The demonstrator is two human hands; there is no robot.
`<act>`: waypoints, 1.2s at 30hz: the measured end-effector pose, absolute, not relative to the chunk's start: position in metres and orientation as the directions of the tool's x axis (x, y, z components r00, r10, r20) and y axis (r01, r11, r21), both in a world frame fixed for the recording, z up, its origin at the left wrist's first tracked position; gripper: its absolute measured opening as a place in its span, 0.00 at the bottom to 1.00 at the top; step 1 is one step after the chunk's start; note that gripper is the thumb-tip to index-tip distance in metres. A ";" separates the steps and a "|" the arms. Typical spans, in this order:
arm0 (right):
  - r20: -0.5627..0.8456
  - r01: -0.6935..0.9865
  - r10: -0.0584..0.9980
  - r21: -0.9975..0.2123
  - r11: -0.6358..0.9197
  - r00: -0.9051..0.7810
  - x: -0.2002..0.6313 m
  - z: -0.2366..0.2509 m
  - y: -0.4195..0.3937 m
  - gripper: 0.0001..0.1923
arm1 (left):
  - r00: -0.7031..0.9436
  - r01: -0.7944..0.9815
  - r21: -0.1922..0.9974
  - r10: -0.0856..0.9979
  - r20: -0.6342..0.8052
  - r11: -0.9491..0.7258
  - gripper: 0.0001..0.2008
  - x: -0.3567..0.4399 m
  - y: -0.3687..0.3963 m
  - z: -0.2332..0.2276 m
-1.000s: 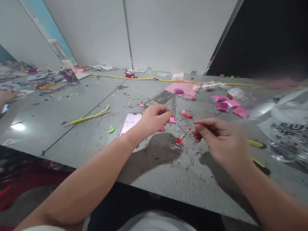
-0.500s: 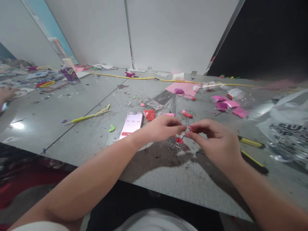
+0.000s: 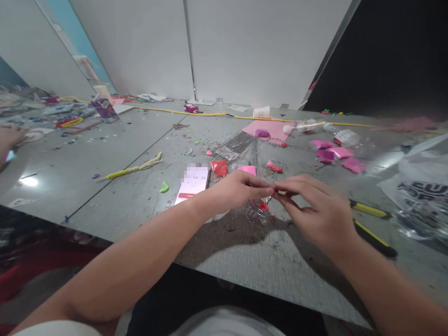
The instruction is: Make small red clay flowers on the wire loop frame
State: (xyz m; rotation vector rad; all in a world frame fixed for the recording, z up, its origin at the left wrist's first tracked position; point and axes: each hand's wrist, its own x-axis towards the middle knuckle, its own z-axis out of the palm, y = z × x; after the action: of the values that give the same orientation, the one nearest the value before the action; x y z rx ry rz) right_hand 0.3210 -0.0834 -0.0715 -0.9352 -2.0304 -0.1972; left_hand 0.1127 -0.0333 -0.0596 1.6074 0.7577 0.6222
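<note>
My left hand (image 3: 234, 191) and my right hand (image 3: 317, 212) meet fingertip to fingertip over the grey table (image 3: 140, 200). Between the pinched fingers there seems to be a thin wire with small red beads; it is too small to see clearly. Just below the fingertips lies a clear packet with red beads (image 3: 259, 209). A bundle of thin silver wires (image 3: 241, 144) fans out behind the hands. A red bead packet (image 3: 220, 168) and a pink one (image 3: 248, 170) lie beside my left hand.
A phone showing a timer (image 3: 193, 183) lies left of my left hand. Yellow-handled pliers (image 3: 373, 224) lie to the right, pink bead packets (image 3: 332, 154) and a plastic bag (image 3: 420, 186) beyond. A yellow-green pipe cleaner (image 3: 131, 170) lies left. Another person's hand (image 3: 10, 137) rests at far left.
My left hand moved away from the wire bundle toward my right hand; the two hands came together and now pinch at the same spot. The red and pink packets became visible.
</note>
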 end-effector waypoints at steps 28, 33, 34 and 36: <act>0.585 0.618 0.693 -0.374 0.692 -0.422 0.320 -0.067 -0.084 0.05 | 0.662 0.246 0.951 0.749 -0.022 -0.189 0.13 0.107 -0.028 -0.052; 0.512 0.589 0.774 -0.514 0.623 -0.372 0.323 -0.066 -0.085 0.04 | 0.668 0.309 0.925 0.742 -0.047 -0.220 0.10 0.106 -0.030 -0.042; 0.469 0.575 0.820 -0.589 0.568 -0.329 0.323 -0.066 -0.085 0.03 | 0.663 0.328 0.909 0.748 -0.027 -0.258 0.09 0.106 -0.030 -0.040; 0.363 0.498 0.905 -0.755 0.426 -0.224 0.324 -0.066 -0.085 0.02 | 0.629 0.434 0.796 0.775 0.067 -0.421 0.08 0.105 -0.028 -0.039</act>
State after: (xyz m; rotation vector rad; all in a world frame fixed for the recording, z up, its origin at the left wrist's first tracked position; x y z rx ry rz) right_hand 0.3237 -0.0849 -0.0662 -1.1947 -1.8700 0.6327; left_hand 0.1055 -0.0279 -0.0387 2.0701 0.9437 0.5555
